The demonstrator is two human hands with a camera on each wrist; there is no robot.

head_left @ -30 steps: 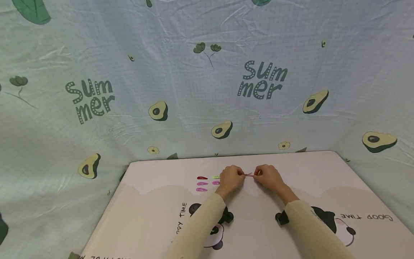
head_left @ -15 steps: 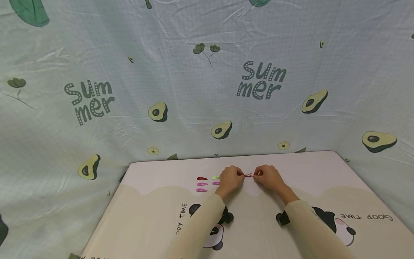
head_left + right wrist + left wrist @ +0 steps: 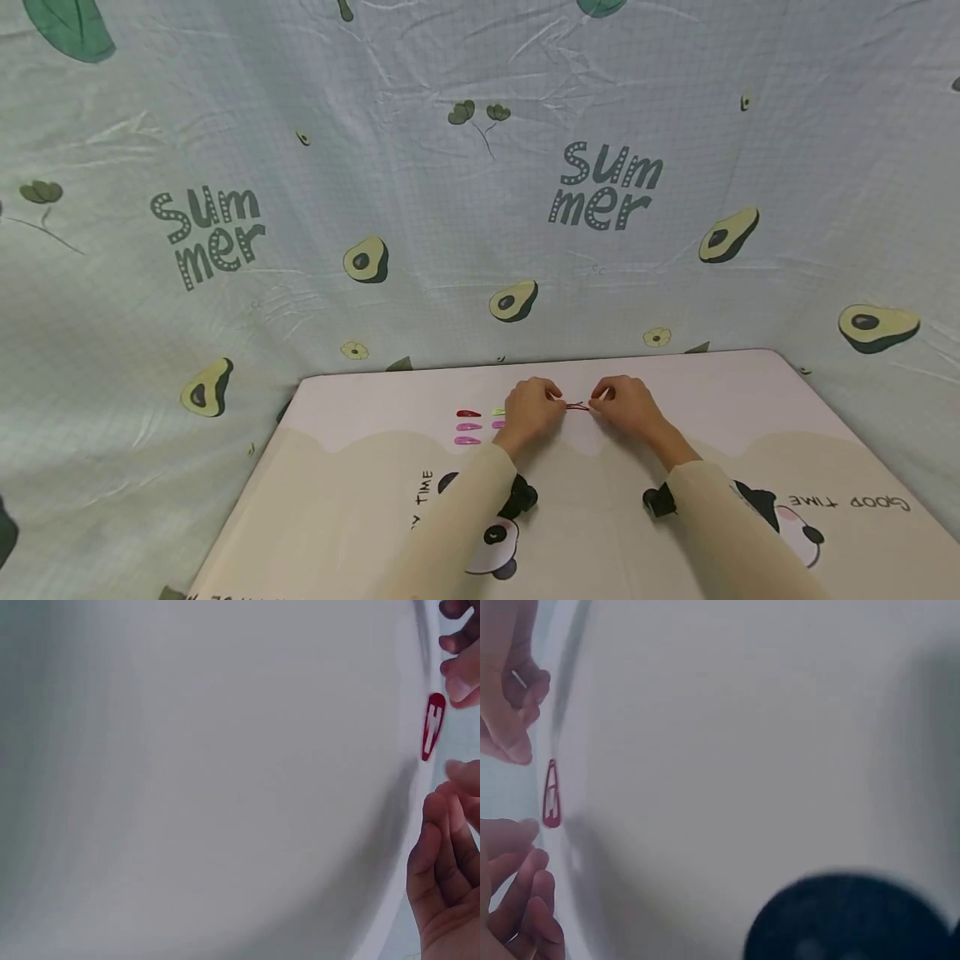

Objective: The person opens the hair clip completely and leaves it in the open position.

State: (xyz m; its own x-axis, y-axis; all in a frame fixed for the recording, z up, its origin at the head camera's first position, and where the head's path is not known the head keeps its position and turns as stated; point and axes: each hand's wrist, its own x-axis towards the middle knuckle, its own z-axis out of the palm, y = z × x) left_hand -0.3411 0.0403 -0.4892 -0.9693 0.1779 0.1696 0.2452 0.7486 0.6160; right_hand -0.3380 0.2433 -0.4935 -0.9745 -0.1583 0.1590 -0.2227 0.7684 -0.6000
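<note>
A red snap hair clip [image 3: 577, 407] lies between my two hands on the pale table, seen lengthwise in both wrist views. The rounded wide end of this clip [image 3: 551, 817] is right beside the left hand's fingertips. Its narrow end points to the right hand, with a small gap between. My left hand [image 3: 534, 410] has thumb and fingers parted, and no clip is between them. My right hand [image 3: 628, 407] is likewise loose, its fingers [image 3: 437, 814] apart from the clip.
Left of the hands lie another red hair clip [image 3: 468, 413], two pink clips, a lime green clip [image 3: 498, 411] and one more pink clip [image 3: 498, 425], in two columns. The table's [image 3: 360, 483] far edge meets a printed curtain [image 3: 435, 208].
Both hands have let go of the red hair clip, their fingers parting and shifting slightly outward. The clip stays between them, and the clips at left are unmoved.
</note>
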